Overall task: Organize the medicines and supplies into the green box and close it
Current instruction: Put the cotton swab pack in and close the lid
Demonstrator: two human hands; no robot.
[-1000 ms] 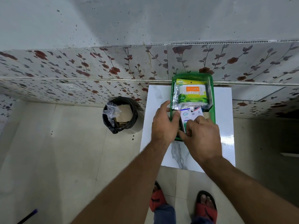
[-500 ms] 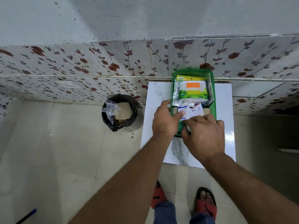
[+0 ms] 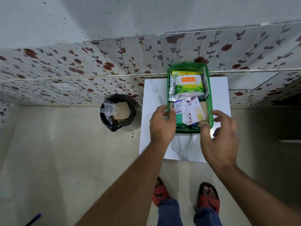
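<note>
Two small cartons [image 3: 189, 111] sat propped in the green box [image 3: 210, 88] on the white table [image 3: 154, 92], the left hand [image 3: 162, 123] gripping its rim, the right hand [image 3: 219, 137] spread open and empty; pressing them flat would probably let the lid close.

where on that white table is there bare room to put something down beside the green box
Bare room: the strip of white table left of the green box, a narrower strip right of it, and the near marbled edge. Crowded: the box interior, filled by the cotton swab pack and medicine cartons.
</note>
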